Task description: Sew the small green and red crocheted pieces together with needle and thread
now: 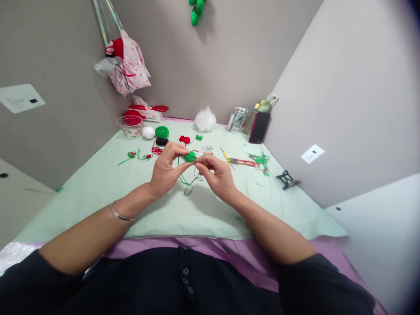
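I have a small green wool piece (pixel 190 156) raised in front of me over the middle of the table (pixel 197 218), gripped between the thumb and fingers of my left hand (pixel 166 170). My right hand (pixel 217 176) is pinched tight at the near right edge of that piece; if something thin sits between those fingertips, it is too small for me to make out. The likeliest trouble, I'd judge, is the dark thread (pixel 188 191) looped below my hands: a quick pull could knot it, or wind it round the green strand (pixel 184 180) hanging beside it. Squeezing too hard with the left could flatten the wool, and anything sharp at that edge could prick a finger. Swinging the right hand outward might knock the yellow-handled tool (pixel 225 154) or the snips (pixel 244 162), or drag the green scraps (pixel 261 161) along. Beyond my knuckles it is crowded too, with the green yarn ball (pixel 162 131), a black oval thing (pixel 162 141) and a small clear dish (pixel 207 148) near. The open room is toward me, a broad stretch of pale cloth down to the front edge, with more to the left of my left forearm.
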Demonstrator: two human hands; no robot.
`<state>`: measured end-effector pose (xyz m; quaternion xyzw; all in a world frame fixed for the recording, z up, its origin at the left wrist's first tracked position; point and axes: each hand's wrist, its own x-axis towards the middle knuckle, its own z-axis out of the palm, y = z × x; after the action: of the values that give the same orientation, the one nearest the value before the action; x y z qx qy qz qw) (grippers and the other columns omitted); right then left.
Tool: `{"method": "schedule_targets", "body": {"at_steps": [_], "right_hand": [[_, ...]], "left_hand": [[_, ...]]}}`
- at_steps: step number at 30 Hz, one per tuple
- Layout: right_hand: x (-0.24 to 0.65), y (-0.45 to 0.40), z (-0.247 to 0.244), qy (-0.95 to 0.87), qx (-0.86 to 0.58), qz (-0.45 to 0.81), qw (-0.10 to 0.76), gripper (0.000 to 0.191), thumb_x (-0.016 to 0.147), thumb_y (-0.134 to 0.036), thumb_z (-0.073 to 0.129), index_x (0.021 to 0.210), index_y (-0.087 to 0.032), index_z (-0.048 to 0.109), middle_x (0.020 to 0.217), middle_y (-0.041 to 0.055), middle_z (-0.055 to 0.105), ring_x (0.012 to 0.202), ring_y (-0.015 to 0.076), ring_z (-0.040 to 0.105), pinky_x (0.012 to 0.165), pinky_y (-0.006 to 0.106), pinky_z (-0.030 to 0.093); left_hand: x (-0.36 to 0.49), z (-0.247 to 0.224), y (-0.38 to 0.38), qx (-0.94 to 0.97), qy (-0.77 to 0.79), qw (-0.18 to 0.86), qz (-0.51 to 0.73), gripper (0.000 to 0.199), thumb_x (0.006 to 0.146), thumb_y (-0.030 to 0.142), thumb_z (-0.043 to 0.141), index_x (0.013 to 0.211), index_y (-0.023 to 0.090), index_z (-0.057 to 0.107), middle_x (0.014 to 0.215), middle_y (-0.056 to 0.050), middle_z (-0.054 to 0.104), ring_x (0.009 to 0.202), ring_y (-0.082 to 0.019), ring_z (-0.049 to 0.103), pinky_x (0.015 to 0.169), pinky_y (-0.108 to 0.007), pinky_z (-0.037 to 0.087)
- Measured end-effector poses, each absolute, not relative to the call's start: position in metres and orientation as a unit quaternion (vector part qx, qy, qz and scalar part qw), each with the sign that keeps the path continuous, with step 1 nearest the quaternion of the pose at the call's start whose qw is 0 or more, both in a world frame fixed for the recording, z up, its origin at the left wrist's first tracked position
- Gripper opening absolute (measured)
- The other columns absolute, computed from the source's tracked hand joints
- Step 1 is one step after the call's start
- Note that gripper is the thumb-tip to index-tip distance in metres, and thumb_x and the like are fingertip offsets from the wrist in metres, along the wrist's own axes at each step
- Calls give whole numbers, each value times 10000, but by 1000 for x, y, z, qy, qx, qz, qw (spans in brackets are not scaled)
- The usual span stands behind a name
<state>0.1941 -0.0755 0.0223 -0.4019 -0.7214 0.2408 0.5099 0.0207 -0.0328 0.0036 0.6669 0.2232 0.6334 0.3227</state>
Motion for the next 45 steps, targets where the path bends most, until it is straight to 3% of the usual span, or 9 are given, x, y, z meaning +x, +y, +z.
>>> {"method": "schedule_targets", "body": {"at_steps": [13, 22, 34, 45], "right_hand": [[198, -75, 22, -763, -379, 127, 507, 127, 963, -247, 575, 955, -226, 700, 855, 49, 704, 758, 172, 612, 716, 305, 478], [199, -71, 17, -766, -358, 95, 525, 107, 961, -215, 589, 950, -208, 695, 848, 43, 707, 746, 156, 610, 705, 291, 486], [196, -71, 16, -738, -378, 164, 535, 137, 958, -279, 605, 850, -202, 639, 774, 13, 646, 655, 125, 563, 645, 266, 471], [200, -72, 21, -757, -363, 151, 521, 123, 956, -207, 594, 987, -203, 713, 832, 37, 680, 699, 134, 578, 638, 267, 460]], "left_hand": [[21, 9, -33, 654, 202, 373, 626, 318, 737, 332, 876, 960, 220, 679, 1014, -45, 621, 1013, -192, 647, 953, -361, 541], [22, 8, -32, 634, 184, 412, 629, 315, 685, 254, 910, 918, 202, 705, 958, -30, 641, 960, -174, 653, 930, -331, 545], [24, 8, -32, 632, 163, 433, 622, 276, 691, 195, 896, 906, 205, 725, 954, -32, 645, 953, -163, 658, 914, -312, 547], [20, 12, -30, 627, 184, 442, 615, 298, 708, 229, 893, 953, 211, 725, 949, -34, 680, 917, -165, 667, 874, -312, 559]]}}
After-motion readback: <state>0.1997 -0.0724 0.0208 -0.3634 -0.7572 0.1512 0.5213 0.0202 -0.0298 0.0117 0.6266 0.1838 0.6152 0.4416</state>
